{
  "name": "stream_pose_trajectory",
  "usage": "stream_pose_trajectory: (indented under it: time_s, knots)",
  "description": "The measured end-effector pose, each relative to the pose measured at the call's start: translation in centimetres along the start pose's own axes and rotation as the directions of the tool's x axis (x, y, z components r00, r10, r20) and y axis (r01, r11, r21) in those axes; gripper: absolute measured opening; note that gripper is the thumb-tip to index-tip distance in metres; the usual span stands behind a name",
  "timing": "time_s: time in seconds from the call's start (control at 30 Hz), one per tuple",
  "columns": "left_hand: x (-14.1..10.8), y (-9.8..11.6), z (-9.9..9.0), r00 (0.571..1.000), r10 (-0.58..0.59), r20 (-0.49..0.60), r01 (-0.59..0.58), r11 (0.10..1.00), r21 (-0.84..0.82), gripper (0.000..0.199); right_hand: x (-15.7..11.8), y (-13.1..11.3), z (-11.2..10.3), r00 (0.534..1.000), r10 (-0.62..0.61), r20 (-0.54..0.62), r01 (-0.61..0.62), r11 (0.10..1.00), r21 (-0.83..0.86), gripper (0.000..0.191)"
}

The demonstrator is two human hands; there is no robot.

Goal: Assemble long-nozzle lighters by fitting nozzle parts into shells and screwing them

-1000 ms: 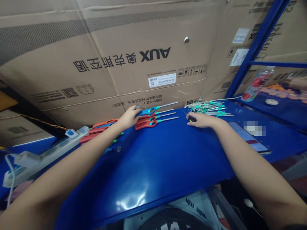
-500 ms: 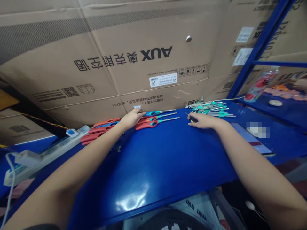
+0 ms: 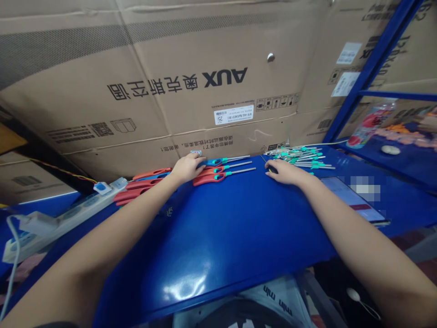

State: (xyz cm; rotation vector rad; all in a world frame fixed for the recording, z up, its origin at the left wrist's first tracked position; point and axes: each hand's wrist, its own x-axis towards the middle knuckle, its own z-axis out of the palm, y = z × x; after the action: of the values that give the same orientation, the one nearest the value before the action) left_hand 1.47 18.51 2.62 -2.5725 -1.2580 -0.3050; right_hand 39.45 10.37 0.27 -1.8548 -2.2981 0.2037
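Note:
At the back of the blue table, my left hand [image 3: 186,168] is closed over the handle end of a blue gas lighter [image 3: 215,161] with a long metal barrel; its fingertips are partly hidden. Red gas lighters [image 3: 209,179] lie in front of it, barrels pointing right. To their right, my right hand [image 3: 285,172] is closed around a small screwdriver [image 3: 272,169] with a dark and yellow handle and a thin shaft pointing left. Behind this hand lies a heap of metal lighter barrels with green parts [image 3: 305,157]. More red lighter handles [image 3: 143,183] lie left of my left hand.
A large cardboard box [image 3: 153,54] stands along the back edge. A power strip [image 3: 61,223] with cables runs along the left. On the right are a phone or tablet [image 3: 355,200], a blue shelf post [image 3: 372,64] and a plastic bottle [image 3: 372,123].
My right hand has shifted slightly left with the screwdriver, whose shaft stays near the barrel tips. My left hand stays on the lighter. The view has shifted slightly.

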Motion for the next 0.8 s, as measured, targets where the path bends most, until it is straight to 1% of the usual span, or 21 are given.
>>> stream_pose_trajectory:
  time_s: [0.1, 0.23, 0.37, 0.43, 0.5, 0.57, 0.67, 0.73, 0.8]
  knots:
    - [-0.4, 0.0, -0.6, 0.999, -0.034, -0.018, 0.034, 0.999, -0.006, 0.04, 0.3, -0.3, 0.5, 0.999, 0.021, -0.036, -0.022, 1.0, -0.019, 0.031]
    - [-1.4, -0.3, -1.7, 0.997, -0.07, -0.028, 0.069, 0.997, -0.015, 0.043, 0.1, -0.7, 0.7, 0.998, 0.047, -0.047, -0.049, 0.998, -0.042, 0.035]
    - [-2.7, -1.6, -3.8, 0.992, -0.124, -0.032, 0.123, 0.992, -0.013, 0.045, -0.3, -1.1, 0.2, 0.996, 0.061, -0.066, -0.065, 0.996, -0.066, 0.043]
    - [-3.4, -2.7, -5.1, 0.984, -0.178, -0.027, 0.178, 0.984, -0.008, 0.043, -0.5, -1.5, -0.3, 0.991, 0.033, -0.133, -0.043, 0.996, -0.074, 0.046]
    - [-4.1, -4.1, -6.2, 0.963, -0.269, -0.002, 0.269, 0.963, 0.006, 0.04, -0.7, -2.2, -0.8, 0.971, -0.016, -0.239, 0.003, 0.998, -0.055, 0.042]
    - [-4.8, -5.4, -6.8, 0.93, -0.358, 0.084, 0.358, 0.934, 0.024, 0.032, -0.8, -3.1, -1.2, 0.947, -0.022, -0.321, 0.02, 1.0, -0.011, 0.036]
    - [-6.1, -6.8, -7.0, 0.871, -0.439, 0.223, 0.437, 0.897, 0.057, 0.027, -1.1, -4.3, -1.0, 0.934, 0.0, -0.357, 0.013, 0.999, 0.036, 0.034]
    - [-6.9, -7.2, -6.9, 0.847, -0.468, 0.253, 0.465, 0.882, 0.076, 0.028, -1.2, -4.9, -0.6, 0.93, -0.056, -0.362, 0.077, 0.996, 0.043, 0.035]
    - [-7.5, -7.3, -6.9, 0.84, -0.48, 0.252, 0.477, 0.875, 0.079, 0.028, -1.2, -5.3, -0.1, 0.917, -0.145, -0.371, 0.172, 0.984, 0.042, 0.036]
